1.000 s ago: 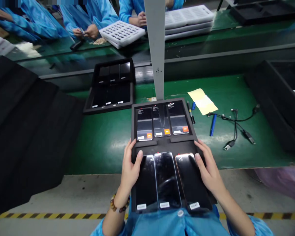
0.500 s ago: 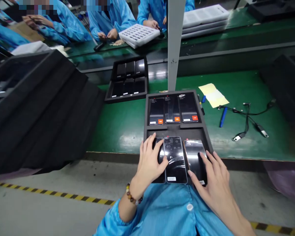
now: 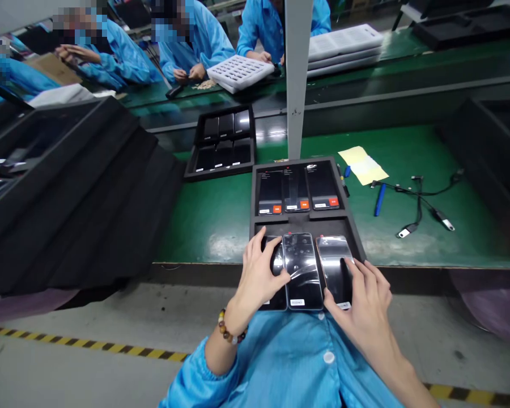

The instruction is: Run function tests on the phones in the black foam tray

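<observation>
A black foam tray (image 3: 300,217) lies at the green table's front edge. Three phones with orange labels, one of them the middle phone (image 3: 296,187), fill its back row. In the front row, my left hand (image 3: 259,275) rests over the left phone (image 3: 277,263), fingers spread and thumb by the centre phone (image 3: 302,272). My right hand (image 3: 363,294) has its thumb and fingers apart on both sides of the right phone (image 3: 335,263), touching its lower part. Neither hand is seen lifting a phone.
Behind stands another phone tray (image 3: 190,170), left of a grey post (image 3: 296,85). Yellow paper (image 3: 363,164), a blue pen (image 3: 379,200) and cables (image 3: 420,198) lie right. Large black boxes (image 3: 89,198) flank the left. Across the line, people in blue work by white trays (image 3: 240,72).
The view has shifted slightly. My right hand has moved a little with the right phone, which sits slightly closer to the centre phone. My left hand keeps nearly the same pose.
</observation>
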